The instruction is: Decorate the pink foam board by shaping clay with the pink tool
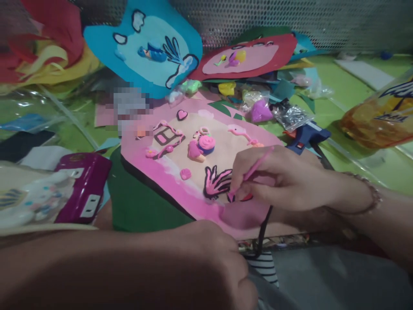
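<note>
A pink paper panel [238,224] with a beige centre lies in front of me, decorated with clay shapes: a pink-and-blue snail-like figure [206,144], a heart [182,115], a small shell [185,174] and a black-outlined pink coral shape [214,183]. My right hand [277,176] pinches a thin pink clay modelling tool [260,162], its lower end down at the dark-outlined shapes beside the coral. Across the bottom, my left hand [216,254] rests curled by the panel's near edge. Its fingertips are hidden.
Behind stand a blue decorated panel [145,56] and a red one [245,56]. Clay packets [260,111] and a navy clip-like object [308,135] lie past the panel. A drink bottle [380,116] lies at right. A purple case [85,185] sits at left on green paper [138,206].
</note>
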Motion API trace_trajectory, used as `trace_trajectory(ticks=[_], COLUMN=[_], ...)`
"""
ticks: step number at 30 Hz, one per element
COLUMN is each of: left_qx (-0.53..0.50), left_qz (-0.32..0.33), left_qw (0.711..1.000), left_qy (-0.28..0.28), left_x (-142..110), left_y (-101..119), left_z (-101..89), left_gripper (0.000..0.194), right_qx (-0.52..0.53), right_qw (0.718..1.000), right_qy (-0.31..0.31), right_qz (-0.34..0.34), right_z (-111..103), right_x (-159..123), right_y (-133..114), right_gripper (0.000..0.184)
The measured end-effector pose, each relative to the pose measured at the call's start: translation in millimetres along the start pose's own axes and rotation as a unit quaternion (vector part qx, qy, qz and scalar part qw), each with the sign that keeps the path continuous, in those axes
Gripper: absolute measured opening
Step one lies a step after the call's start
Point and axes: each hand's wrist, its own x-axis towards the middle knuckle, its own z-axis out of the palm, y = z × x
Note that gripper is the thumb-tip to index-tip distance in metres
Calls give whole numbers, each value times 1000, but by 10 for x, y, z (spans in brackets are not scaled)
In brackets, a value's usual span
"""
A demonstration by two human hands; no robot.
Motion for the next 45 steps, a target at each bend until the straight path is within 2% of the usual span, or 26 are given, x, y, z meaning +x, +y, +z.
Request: trace_trajectory(ticks=[3, 6, 9, 12, 16, 19, 24, 26, 28, 30, 33, 35, 36, 37, 39, 40, 42, 44, 45], left_qx=[-20, -54, -64, -47, -16, 14, 29, 31, 26, 21, 15, -57, -137, -228, -384, -418, -484, -610, -649], left_qz=[-33, -31, -23, -25, -27, -32, -27, -29, -34, -34, -29, -52, -96, -154, -276, -306, -327, -344, -348], left_qw=[999, 998, 997, 998, 999, 998, 999, 998, 998, 999, 999, 996, 983, 957, 870, 842, 794, 683, 643], left_qy=[-11, -1, 19, 17, 36, 57, 37, 36, 36, 33, 31, 49, 71, 96, 138, 149, 171, 206, 211], left_x=[3, 9, 10, 8, 9, 15, 22, 22, 18, 12, 2, 5, 11, 21, 53, 72, 112, 144, 156], left_y=[-4, -33, -58, -49, -15, -5, -16, -18, -19, -20, -22, -18, -14, -10, -6, -8, -22, -44, -56], left_z=[-29, -71, -110, -126, -113, -86, -49, -47, -52, -62, -70, -67, -65, -64, -75, -86, -120, -154, -168], left_gripper=[24, 25, 26, 24, 23, 19, 15, 15, 15, 15, 15, 17, 20, 23, 28, 28, 26, 29, 31], right_qx=[153, 199, 160, 53, -78, -106, -93, -47, 42, 138, 228, 273, 294, 314, 352, 367, 386, 391, 390], right_qw=[984, 972, 982, 998, 994, 991, 995, 999, 997, 983, 961, 946, 939, 932, 918, 913, 906, 907, 909], right_qy=[28, 68, 53, 15, -1, -8, -10, -11, -15, -18, 4, 28, 42, 54, 79, 90, 108, 117, 118], right_qz=[86, 107, 85, 13, -71, -75, -38, 1, 61, 117, 157, 171, 173, 172, 166, 157, 133, 106, 94], right_z=[-21, -50, -55, -32, -4, -2, 5, 11, 11, 3, -22, -36, -41, -44, -47, -47, -45, -37, -32], right_x=[22, 34, 28, 13, 1, -1, 6, 14, 23, 29, 30, 29, 29, 29, 30, 29, 19, -2, -13], right_y=[6, 13, 23, 29, 10, -14, -16, -12, -14, -19, -18, -12, -9, -7, -4, -5, -8, -10, -9], right_gripper=[14, 14, 16, 20, 20, 17, 16, 16, 17, 16, 12, 10, 10, 10, 9, 9, 8, 7, 6])
